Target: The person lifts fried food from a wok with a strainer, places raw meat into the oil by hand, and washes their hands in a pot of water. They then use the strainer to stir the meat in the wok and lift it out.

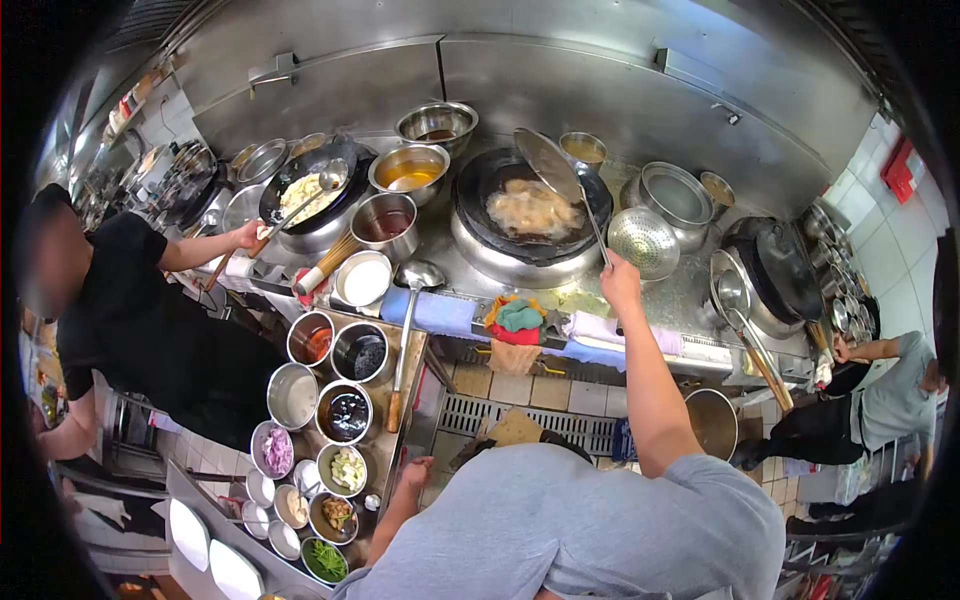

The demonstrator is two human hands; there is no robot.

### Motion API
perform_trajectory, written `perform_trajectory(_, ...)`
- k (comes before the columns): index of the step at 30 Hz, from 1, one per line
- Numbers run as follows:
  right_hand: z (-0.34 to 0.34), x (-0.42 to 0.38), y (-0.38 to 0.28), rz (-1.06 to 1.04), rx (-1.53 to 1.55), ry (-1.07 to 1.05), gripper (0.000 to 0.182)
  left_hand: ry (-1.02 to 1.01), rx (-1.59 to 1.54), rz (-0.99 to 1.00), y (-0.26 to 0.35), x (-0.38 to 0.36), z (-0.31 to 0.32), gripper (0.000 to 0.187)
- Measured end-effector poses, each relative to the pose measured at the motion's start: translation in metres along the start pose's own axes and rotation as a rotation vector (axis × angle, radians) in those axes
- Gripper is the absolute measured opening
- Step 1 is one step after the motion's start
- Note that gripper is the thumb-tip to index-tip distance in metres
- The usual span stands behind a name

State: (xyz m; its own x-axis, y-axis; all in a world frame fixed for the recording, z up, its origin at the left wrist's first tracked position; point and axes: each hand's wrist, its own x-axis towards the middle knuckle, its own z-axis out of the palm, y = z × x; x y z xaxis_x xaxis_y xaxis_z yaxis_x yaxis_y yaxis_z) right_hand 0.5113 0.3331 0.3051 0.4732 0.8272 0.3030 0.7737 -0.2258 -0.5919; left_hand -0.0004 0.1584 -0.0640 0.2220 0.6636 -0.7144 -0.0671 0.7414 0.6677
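My right hand (621, 282) is closed around the thin handle of a skimmer (548, 163), whose broad round metal head is raised over the right side of a large black wok (475, 220). Pale pieces of food (533, 210) bubble in the oil in this wok. Down by my left side, my left hand (415, 472) has its fingers curled, with nothing visible in it. It is beside the edge of the counter with the ingredient pots, near a long-handled ladle (420, 275) lying across that side.
A perforated strainer (643, 243) and a pot (678, 193) stand right of the wok; a bowl of amber liquid (411, 175) stands left. Sauce pots (345, 412) line the left counter. A co-worker in black (170, 320) works another wok (268, 205). Another person (895, 390) stands at right.
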Motion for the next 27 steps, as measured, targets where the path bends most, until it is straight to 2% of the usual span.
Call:
perform_trajectory(3,0.035,0.01,0.028,-0.018,-0.163,-0.091,0.031,-0.014,0.125,-0.024,0.022,-0.008,0.021,0.016)
perform_trajectory(4,0.054,0.018,0.047,-0.068,-0.151,-0.063,0.032,-0.015,0.127,-0.029,0.027,-0.014,0.03,0.016)
perform_trajectory(7,0.034,0.028,0.022,-0.004,-0.066,-0.047,0.032,-0.017,1.008,0.311,0.056,-0.023,0.062,0.024)
perform_trajectory(9,0.039,0.028,0.028,-0.024,0.023,0.012,0.033,0.076,1.074,0.283,0.09,-0.027,0.092,0.03)
perform_trajectory(11,0.028,0.012,0.015,0.074,0.026,0.002,0.036,0.125,1.061,0.429,0.137,-0.039,0.128,0.029)
perform_trajectory(12,0.048,0.017,0.035,-0.005,-0.098,-0.005,0.037,0.151,1.032,0.542,0.155,-0.037,0.143,0.029)
perform_trajectory(13,0.059,0.024,0.047,-0.013,-0.094,-0.012,0.037,0.172,1.001,0.655,0.175,-0.034,0.161,0.028)
perform_trajectory(15,0.069,0.036,0.065,0.338,0.469,-0.192,0.037,0.195,0.956,0.748,0.238,-0.059,0.213,0.022)
perform_trajectory(16,0.063,0.045,0.069,0.349,0.597,-0.254,0.037,0.181,0.996,0.821,0.272,-0.07,0.237,0.02)
perform_trajectory(17,0.053,0.044,0.066,0.351,0.596,-0.258,0.037,0.161,1.038,0.89,0.299,-0.076,0.257,0.018)
perform_trajectory(19,0.026,0.035,0.057,0.355,0.677,-0.127,0.036,0.183,1.054,1.243,0.334,-0.066,0.29,0.014)
perform_trajectory(20,0.019,0.028,0.061,0.366,0.699,-0.028,0.035,0.187,1.151,1.326,0.349,-0.052,0.303,0.014)
perform_trajectory(21,0.014,0.024,0.075,0.375,0.7,-0.024,0.035,0.193,1.248,1.417,0.367,-0.037,0.317,0.015)
perform_trajectory(23,0.003,0.012,0.11,0.242,0.66,0.083,0.035,0.257,1.446,1.369,0.395,-0.023,0.346,0.016)
perform_trajectory(27,-0.034,-0.032,0.135,0.342,0.657,0.126,0.034,0.26,1.533,1.374,0.428,0.009,0.379,0.017)
